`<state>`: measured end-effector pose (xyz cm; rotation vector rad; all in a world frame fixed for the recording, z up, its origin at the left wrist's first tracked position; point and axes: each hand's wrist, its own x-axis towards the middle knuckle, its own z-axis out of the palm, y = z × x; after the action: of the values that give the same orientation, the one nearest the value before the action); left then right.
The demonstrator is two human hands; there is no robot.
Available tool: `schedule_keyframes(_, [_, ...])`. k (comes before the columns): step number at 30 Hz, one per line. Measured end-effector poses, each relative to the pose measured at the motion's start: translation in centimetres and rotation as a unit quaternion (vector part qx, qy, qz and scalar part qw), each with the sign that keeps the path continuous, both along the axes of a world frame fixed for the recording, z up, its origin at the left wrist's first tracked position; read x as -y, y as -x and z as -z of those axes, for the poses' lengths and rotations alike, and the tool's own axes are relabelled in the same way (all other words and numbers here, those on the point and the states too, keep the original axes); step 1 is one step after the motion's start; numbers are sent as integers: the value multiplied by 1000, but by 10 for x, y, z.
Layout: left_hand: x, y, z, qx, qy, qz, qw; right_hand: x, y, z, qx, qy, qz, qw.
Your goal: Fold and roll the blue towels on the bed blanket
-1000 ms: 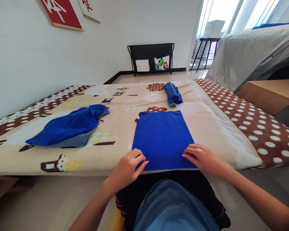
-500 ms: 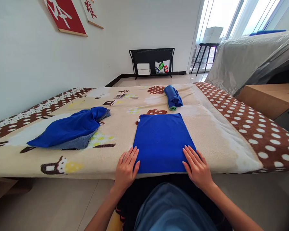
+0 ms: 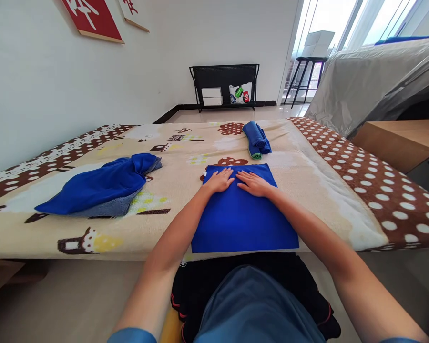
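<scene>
A blue towel [image 3: 245,221] lies spread flat at the bed's near edge, with a small white tag at its far left corner. My left hand [image 3: 219,180] rests palm down near its far edge, fingers stretched out. Beside it, my right hand [image 3: 252,183] also lies flat on the cloth, fingers pointing inward toward the left one. Both hands are open and hold nothing. Beyond the towel, slightly right, sit rolled blue towels [image 3: 256,139], one with a green edge. A crumpled blue cloth [image 3: 100,186] with a greyish underside lies off to the left.
A cream patterned blanket [image 3: 318,209] with brown dotted borders covers the bed. At the far wall stands a black rack [image 3: 225,76] with white boxes. On the right are a wooden box [image 3: 402,138], a plastic-covered item [image 3: 372,76] and a black stool [image 3: 309,62].
Both hands have moved from the towel's near side edges forward and inward to its far edge. The towel's near part now looks wider and smoother. The camera view has shifted slightly.
</scene>
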<state>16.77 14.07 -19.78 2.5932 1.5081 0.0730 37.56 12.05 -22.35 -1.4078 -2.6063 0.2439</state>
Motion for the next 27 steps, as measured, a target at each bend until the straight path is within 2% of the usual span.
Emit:
schedule_keyframes(3, [-21, 24, 14, 0, -10, -82, 997, -22, -34, 4, 1, 4, 105, 994])
schedule_keyframes(6, [-21, 43, 23, 0, -20, -141, 990, -22, -68, 8, 12, 8, 186, 982])
schedule_keyframes(9, [-18, 50, 23, -4, -25, -164, 986, -17, -82, 6, 29, 8, 210, 977])
schedule_keyframes(13, [-5, 40, 9, -16, -61, -188, 980, -9, -71, -10, 48, -19, 215, 975])
schedule_keyframes(15, [12, 27, 2, -24, -90, -199, 976, 4, -54, -18, 55, -47, 205, 976])
schedule_keyframes(17, [39, 12, 0, -30, -105, -179, 978, 27, -30, -21, 61, -71, 170, 981])
schedule_keyframes(22, [127, -20, 16, -1, -111, -14, 994, 113, 25, -2, 58, -90, 37, 994])
schedule_keyframes(24, [155, -20, 26, 37, -149, 18, 988, 143, 28, 8, 36, -124, 19, 991])
schedule_keyframes(27, [182, -5, 37, 80, -212, 2, 974, 175, 11, 20, -12, -183, 7, 983])
